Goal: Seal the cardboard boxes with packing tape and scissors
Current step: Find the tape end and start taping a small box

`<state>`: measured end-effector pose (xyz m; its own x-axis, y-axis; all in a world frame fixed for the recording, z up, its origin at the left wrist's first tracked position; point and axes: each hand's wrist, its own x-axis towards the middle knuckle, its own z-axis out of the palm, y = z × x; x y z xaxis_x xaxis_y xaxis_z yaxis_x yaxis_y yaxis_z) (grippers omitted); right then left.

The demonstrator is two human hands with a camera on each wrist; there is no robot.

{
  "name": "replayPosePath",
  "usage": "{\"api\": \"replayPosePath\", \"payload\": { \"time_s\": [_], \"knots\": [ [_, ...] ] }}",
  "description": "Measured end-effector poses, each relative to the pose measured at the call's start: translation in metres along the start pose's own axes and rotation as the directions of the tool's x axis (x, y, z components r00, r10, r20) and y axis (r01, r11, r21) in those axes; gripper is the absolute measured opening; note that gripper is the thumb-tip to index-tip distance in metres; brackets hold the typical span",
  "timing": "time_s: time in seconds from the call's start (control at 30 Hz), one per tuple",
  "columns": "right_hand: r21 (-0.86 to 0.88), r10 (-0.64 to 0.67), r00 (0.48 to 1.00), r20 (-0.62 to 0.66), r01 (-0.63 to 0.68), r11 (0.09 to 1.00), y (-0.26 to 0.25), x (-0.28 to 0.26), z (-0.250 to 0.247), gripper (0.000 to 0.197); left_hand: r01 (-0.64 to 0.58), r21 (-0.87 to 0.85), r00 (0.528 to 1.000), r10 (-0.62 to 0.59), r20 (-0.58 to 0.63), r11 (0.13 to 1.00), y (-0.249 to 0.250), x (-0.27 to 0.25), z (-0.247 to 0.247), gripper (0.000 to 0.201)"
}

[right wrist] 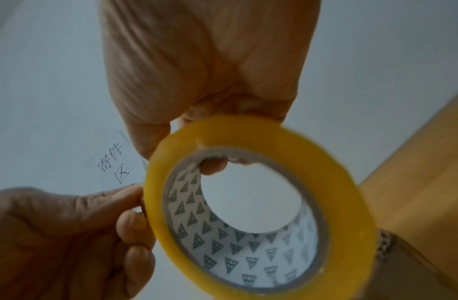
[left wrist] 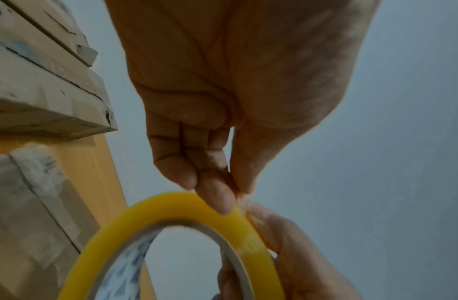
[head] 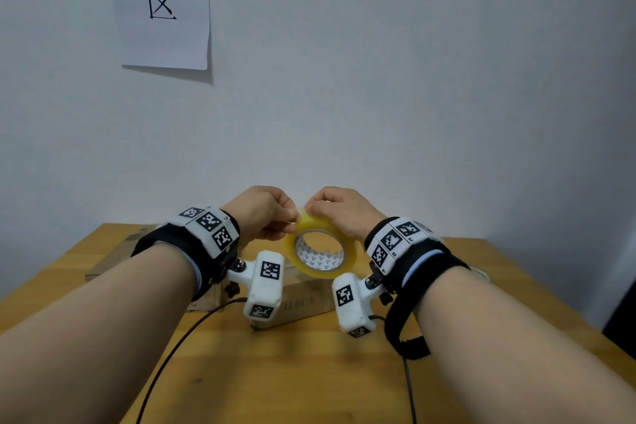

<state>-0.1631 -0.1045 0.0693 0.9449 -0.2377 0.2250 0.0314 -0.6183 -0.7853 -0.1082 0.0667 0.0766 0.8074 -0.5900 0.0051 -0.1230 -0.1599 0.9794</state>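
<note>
Head view: both hands (head: 265,213) (head: 339,208) pinch tape roll (head: 320,253) above box (head: 303,299).

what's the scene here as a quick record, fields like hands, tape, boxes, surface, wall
left hand: left hand pinches at the top edge of the tape roll, thumb against fingertips
right hand: right hand grips the roll, fingers through its core
tape: yellowish roll, raised above the boxes, core printed with triangles
boxes: cardboard boxes on the table, under the hands
surface: wooden table
wall: paper sign with printed characters
scissors: not in view
</note>
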Motion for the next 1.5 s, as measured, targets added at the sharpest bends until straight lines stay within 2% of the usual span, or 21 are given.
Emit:
{"api": "replayPosePath", "payload": {
  "time_s": [0.1,0.2,0.27,0.33,0.47,0.53,0.7,0.8,0.87,1.0,1.03,1.07,1.17,1.23,1.33,1.5],
  "knots": [
    [0.07,0.003,1.0,-0.012,-0.002,0.998,0.001,-0.002,-0.001,0.014,0.018,-0.066,0.999,-0.016,0.041,0.998,0.0,0.0,-0.003,0.012],
    [0.075,0.018,1.0,0.001,-0.018,0.997,0.005,-0.004,-0.005,0.021,-0.019,-0.082,1.0,0.019,0.003,0.996,0.002,0.002,-0.011,0.013],
    [0.08,0.025,1.0,0.012,-0.025,0.996,0.006,-0.004,-0.007,0.021,-0.125,0.067,0.992,0.123,0.041,0.99,0.0,0.002,-0.016,0.028],
    [0.075,0.022,0.999,0.031,-0.024,0.997,0.006,-0.004,-0.007,0.016,-0.248,0.251,0.966,0.218,0.14,0.936,0.0,0.0,-0.015,0.037],
    [0.067,0.008,0.994,0.106,-0.015,0.998,0.003,-0.006,-0.004,0.015,-0.353,0.474,0.934,0.274,0.229,0.807,0.003,-0.001,-0.009,0.032],
    [0.058,0.008,0.993,0.121,-0.016,0.998,0.003,-0.007,-0.004,0.016,-0.363,0.516,0.932,0.291,0.217,0.776,0.004,0.001,-0.008,0.023],
    [0.084,0.031,0.986,0.163,-0.045,0.995,0.004,-0.007,-0.007,0.016,-0.406,0.483,0.914,0.354,0.2,0.776,0.007,0.003,-0.006,0.011],
    [0.132,0.043,0.984,0.173,-0.066,0.989,0.005,-0.005,-0.007,0.015,-0.412,0.474,0.91,0.379,0.17,0.778,0.008,0.005,-0.002,0.013],
    [0.126,0.039,0.991,0.131,-0.056,0.99,0.006,-0.003,-0.01,0.015,-0.419,0.442,0.907,0.393,0.154,0.793,0.011,0.007,0.001,0.014],
    [0.092,0.008,0.995,-0.097,0.001,0.996,0.011,-0.004,-0.023,0.021,-0.383,0.485,0.914,0.397,0.078,0.786,0.019,0.01,0.004,0.012],
    [0.089,-0.003,0.993,-0.117,0.014,0.996,0.012,-0.006,-0.027,0.023,-0.369,0.499,0.917,0.395,0.058,0.784,0.02,0.011,0.004,0.013],
    [0.096,-0.007,0.996,-0.089,0.016,0.995,0.012,-0.008,-0.029,0.025,-0.352,0.516,0.919,0.392,0.034,0.781,0.02,0.013,0.003,0.014],
    [0.081,0.024,0.991,0.132,-0.035,0.996,0.005,-0.017,-0.025,0.03,-0.298,0.513,0.925,0.376,-0.052,0.805,0.018,0.018,0.002,0.014],
    [0.071,0.048,0.975,0.217,-0.064,0.995,0.007,-0.015,-0.017,0.046,-0.284,0.462,0.932,0.355,-0.073,0.84,0.017,0.018,0.006,0.013],
    [0.047,0.032,0.981,0.194,-0.042,0.998,0.012,-0.009,-0.009,0.072,-0.287,0.426,0.94,0.338,-0.049,0.858,0.02,0.015,0.016,0.011],
    [0.062,-0.031,0.987,0.158,0.022,0.998,0.01,-0.007,-0.019,0.059,-0.254,0.353,0.944,0.31,-0.111,0.9,0.028,0.02,0.019,0.026]
  ]
}}
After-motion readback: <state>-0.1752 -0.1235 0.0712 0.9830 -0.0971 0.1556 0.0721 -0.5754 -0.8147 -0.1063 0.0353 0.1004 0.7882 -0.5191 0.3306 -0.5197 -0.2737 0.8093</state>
